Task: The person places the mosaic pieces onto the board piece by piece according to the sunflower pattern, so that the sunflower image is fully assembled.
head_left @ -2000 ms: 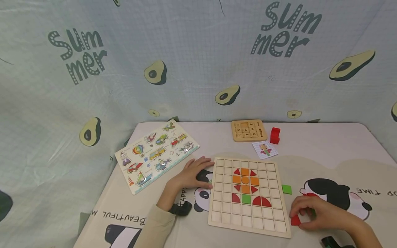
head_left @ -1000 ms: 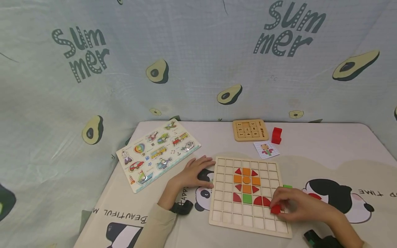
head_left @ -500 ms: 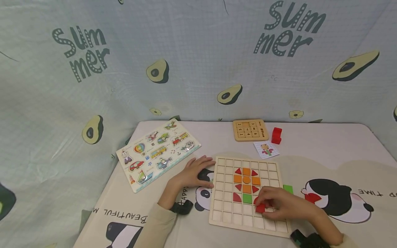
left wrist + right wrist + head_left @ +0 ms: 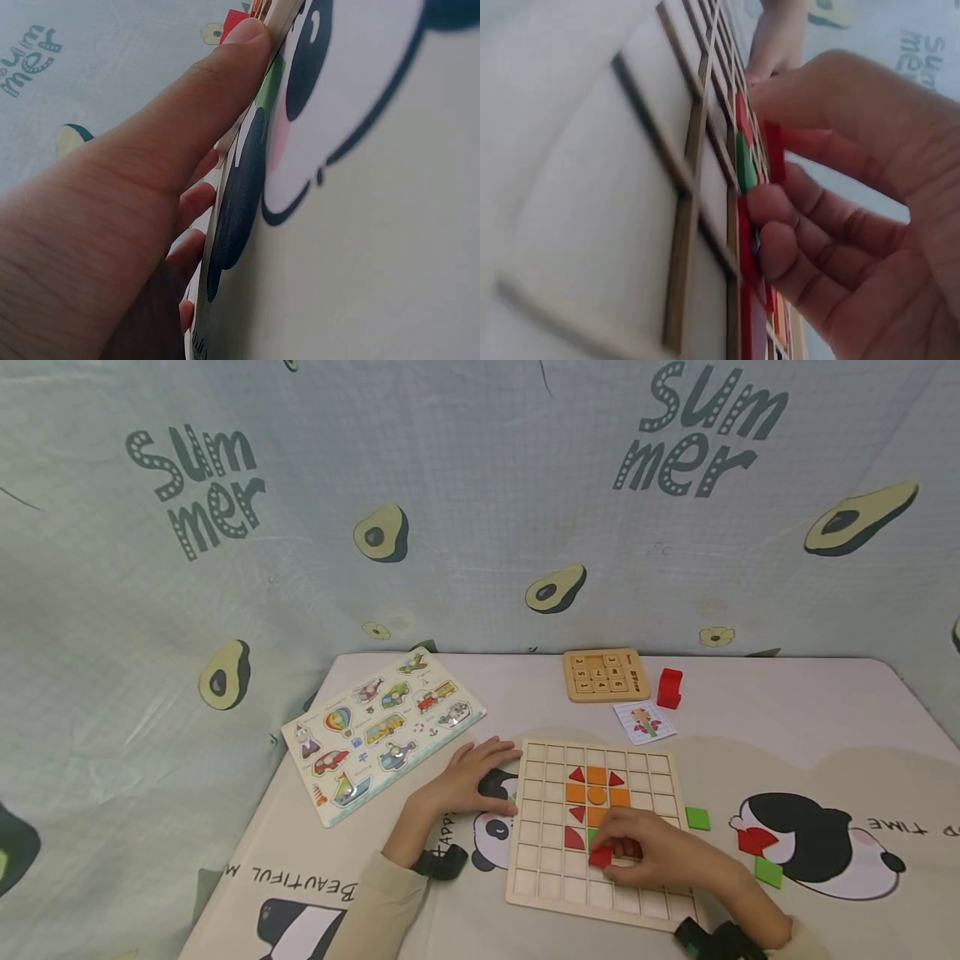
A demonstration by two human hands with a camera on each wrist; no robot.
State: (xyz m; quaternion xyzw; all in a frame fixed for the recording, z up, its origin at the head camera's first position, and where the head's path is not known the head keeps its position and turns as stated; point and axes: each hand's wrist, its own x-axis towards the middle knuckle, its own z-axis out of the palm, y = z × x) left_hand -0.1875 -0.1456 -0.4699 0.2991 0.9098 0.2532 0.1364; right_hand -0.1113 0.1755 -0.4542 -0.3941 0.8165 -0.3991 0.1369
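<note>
Between thumb and fingers my right hand (image 4: 651, 850) pinches a small red block (image 4: 601, 857) over the wooden grid board (image 4: 551, 887). The block sits close to the green square (image 4: 592, 835), which the hand partly hides. Seen from the right wrist, the red block (image 4: 773, 154) stands on edge at the fingertips. My left hand (image 4: 463, 783) lies at the board's left edge, fingers spread and relaxed, thumb touching the rim. On the board, orange squares (image 4: 575, 792) surround an orange round piece (image 4: 596, 796), with red triangles (image 4: 577, 774) at the corners. A red quarter-circle (image 4: 573, 837) lies left of the green square.
Right of the board lie two green squares (image 4: 697, 818) (image 4: 768, 872). Behind it are a pattern card (image 4: 645, 722), a wooden number puzzle (image 4: 606, 675) and a red bridge-shaped block (image 4: 669, 688). A picture puzzle board (image 4: 382, 735) lies at the left.
My right hand has carried the red block from the table right of the board leftward over the grid, to near the green square. My left hand has stayed at the board's left edge.
</note>
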